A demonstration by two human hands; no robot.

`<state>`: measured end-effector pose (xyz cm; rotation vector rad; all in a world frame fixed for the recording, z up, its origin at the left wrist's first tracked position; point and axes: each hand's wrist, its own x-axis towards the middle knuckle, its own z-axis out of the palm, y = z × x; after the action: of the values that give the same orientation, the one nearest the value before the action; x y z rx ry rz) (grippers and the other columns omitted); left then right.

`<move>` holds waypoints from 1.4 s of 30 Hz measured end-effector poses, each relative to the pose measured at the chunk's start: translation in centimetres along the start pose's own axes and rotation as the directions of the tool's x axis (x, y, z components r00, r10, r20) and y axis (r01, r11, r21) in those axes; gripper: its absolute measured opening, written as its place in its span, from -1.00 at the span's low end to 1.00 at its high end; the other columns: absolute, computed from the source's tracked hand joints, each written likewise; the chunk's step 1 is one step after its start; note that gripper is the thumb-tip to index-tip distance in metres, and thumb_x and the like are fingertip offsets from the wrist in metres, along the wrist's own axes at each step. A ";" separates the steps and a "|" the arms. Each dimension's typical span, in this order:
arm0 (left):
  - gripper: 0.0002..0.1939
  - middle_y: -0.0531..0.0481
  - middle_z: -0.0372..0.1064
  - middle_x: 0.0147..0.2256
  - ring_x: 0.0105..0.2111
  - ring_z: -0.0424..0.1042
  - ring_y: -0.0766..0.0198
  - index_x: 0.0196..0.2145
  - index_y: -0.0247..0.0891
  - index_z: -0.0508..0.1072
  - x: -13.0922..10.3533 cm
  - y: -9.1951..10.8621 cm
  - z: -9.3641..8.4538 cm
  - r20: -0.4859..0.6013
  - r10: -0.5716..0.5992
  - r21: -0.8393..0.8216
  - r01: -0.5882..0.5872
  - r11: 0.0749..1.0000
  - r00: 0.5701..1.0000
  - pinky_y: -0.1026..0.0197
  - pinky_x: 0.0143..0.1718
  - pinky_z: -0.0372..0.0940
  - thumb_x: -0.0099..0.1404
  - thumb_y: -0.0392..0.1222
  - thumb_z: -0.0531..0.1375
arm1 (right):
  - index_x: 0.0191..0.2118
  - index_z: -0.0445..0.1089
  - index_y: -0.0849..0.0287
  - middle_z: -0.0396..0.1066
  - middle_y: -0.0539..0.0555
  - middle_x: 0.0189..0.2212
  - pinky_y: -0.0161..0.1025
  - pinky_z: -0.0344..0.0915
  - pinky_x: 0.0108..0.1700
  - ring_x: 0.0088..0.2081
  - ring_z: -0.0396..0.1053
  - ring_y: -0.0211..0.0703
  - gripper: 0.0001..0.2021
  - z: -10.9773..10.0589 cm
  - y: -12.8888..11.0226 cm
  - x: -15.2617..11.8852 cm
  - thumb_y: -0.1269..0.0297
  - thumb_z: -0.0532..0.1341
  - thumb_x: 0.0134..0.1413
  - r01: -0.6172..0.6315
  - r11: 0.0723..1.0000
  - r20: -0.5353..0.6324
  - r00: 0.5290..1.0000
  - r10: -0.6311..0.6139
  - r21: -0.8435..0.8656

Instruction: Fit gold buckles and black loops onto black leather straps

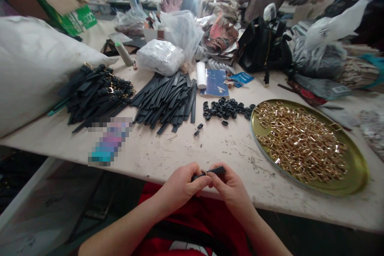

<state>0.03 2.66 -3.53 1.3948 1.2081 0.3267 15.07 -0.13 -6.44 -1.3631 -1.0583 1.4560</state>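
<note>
One flat black strap [218, 170] gripped by left hand [188, 179], right hand [230, 184] | looks done: gold-buckled black straps [90, 98] | unbuckled: many plain black strips [168, 102]

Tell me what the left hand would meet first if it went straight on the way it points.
Most likely the right hand, whose fingers sit close beside those of the left hand at the black strap, though the exact gap in depth is hard to judge.
</note>
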 end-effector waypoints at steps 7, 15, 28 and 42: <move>-0.80 0.14 0.26 -0.55 -0.63 0.22 0.42 -0.26 -0.26 0.28 2.0 -0.4 -1.6 -0.061 0.074 -0.102 -0.080 0.992 0.995 0.36 -0.58 0.13 0.20 -0.12 0.01 | -0.37 0.37 0.20 0.32 0.03 -0.53 -0.27 0.22 -0.39 -0.47 0.27 -0.22 -0.62 -1.9 -2.3 6.7 0.06 -0.06 0.14 0.260 0.908 0.164 0.962 -0.217 -0.327; -0.76 0.19 0.19 -0.63 -0.69 0.07 0.45 -0.31 -0.25 0.29 3.5 -1.3 -3.1 -0.146 -0.048 -0.185 0.021 0.983 0.988 0.38 -0.64 0.01 0.21 -0.04 -0.01 | -0.35 0.39 0.17 0.33 0.09 -0.36 -0.27 0.16 -0.29 -0.34 0.29 -0.17 -0.87 -2.2 -3.5 16.2 0.44 0.11 -0.01 0.440 0.289 0.355 0.885 -0.302 -0.850; -0.80 0.19 0.13 -0.65 -0.62 0.13 0.43 -0.47 -0.23 0.31 1.2 0.3 0.2 -0.408 0.234 0.152 -0.187 0.970 0.883 0.36 -0.55 0.00 0.19 -0.08 0.03 | -0.49 0.35 0.20 0.30 -0.08 -0.60 -0.39 0.18 -0.41 -0.53 0.21 -0.39 -0.72 -0.8 -2.1 3.5 0.13 0.37 -0.30 -0.220 0.853 0.150 0.974 0.169 0.472; -0.77 0.19 0.07 -0.65 -0.61 0.08 0.42 -0.49 -0.26 0.37 -2.9 0.5 1.3 -0.208 0.254 0.247 -0.200 0.948 0.945 0.35 -0.58 -0.05 0.17 -0.11 0.02 | -0.48 0.36 0.18 0.28 -0.09 -0.66 -0.35 0.06 -0.45 -0.55 0.14 -0.35 -0.80 -0.8 -0.4 -1.3 0.14 0.24 -0.07 0.043 0.944 0.033 0.998 -0.057 0.327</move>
<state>0.06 -0.21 -2.19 1.7360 1.3097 0.5470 15.92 -1.22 -5.72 -1.0654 -0.8260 1.5489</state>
